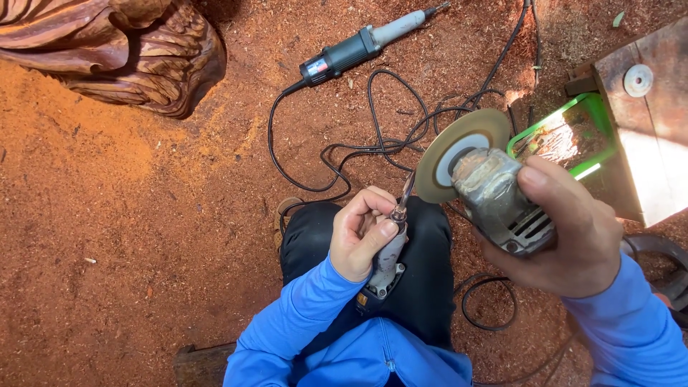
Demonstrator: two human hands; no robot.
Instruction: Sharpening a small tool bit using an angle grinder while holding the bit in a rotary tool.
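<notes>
Angle grinder [502, 204] held above the lap in the right hand [573, 233], whose fingers wrap the dusty body, its tan disc [459, 150] facing up and left. The left hand [362, 233] is closed around a slim rotary tool [387, 254], thumb pressed near the collet, the bit [407, 190] pointing up and almost touching the disc's rim. Risk, as judged: the bit could slip against the disc and nick a finger, or either tool could start if still plugged in, since black cords [373, 143] lie tangled over the sawdust floor [107, 236]. A die grinder [358, 49] lies beyond the knees; a carved wooden piece [143, 57] sits at upper left, a green-rimmed box [566, 136] at right.
</notes>
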